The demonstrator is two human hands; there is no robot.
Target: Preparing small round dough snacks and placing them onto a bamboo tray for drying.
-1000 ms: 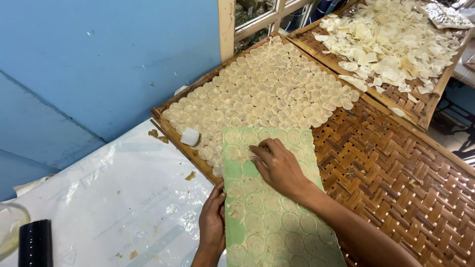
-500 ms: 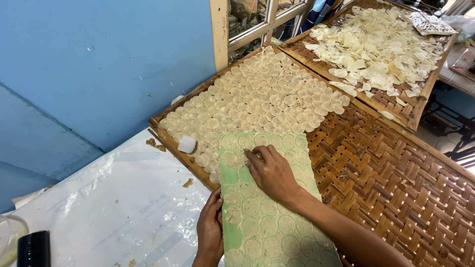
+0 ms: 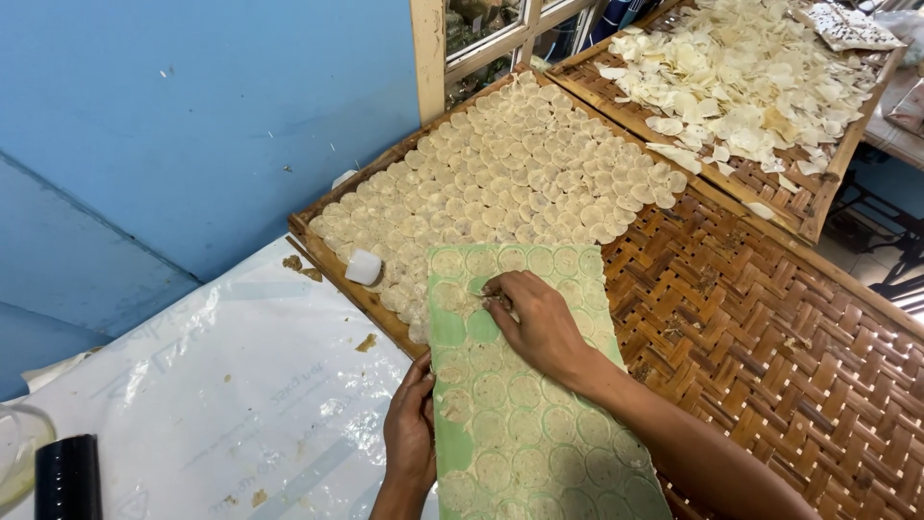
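Observation:
A long green board [image 3: 525,424] covered with several thin pale dough discs lies across the near edge of a woven bamboo tray [image 3: 770,318]. My left hand [image 3: 412,433] grips the board's left edge. My right hand [image 3: 539,323] rests on the upper part of the board, its fingertips pinching at a disc [image 3: 481,289] near the left side. Beyond the board, rows of round pale discs [image 3: 510,183] overlap on the tray.
A second bamboo tray [image 3: 818,207] at the back right holds loose dried chips [image 3: 741,77]. A small white block [image 3: 364,267] sits on the near tray's left rim. A white plastic sheet [image 3: 192,404] covers the table at left, with a black cylinder [image 3: 67,477]. A blue wall stands behind.
My right hand has shifted slightly along the board's upper part, fingers now pinching at a disc. The view has moved a little; my left hand keeps its hold.

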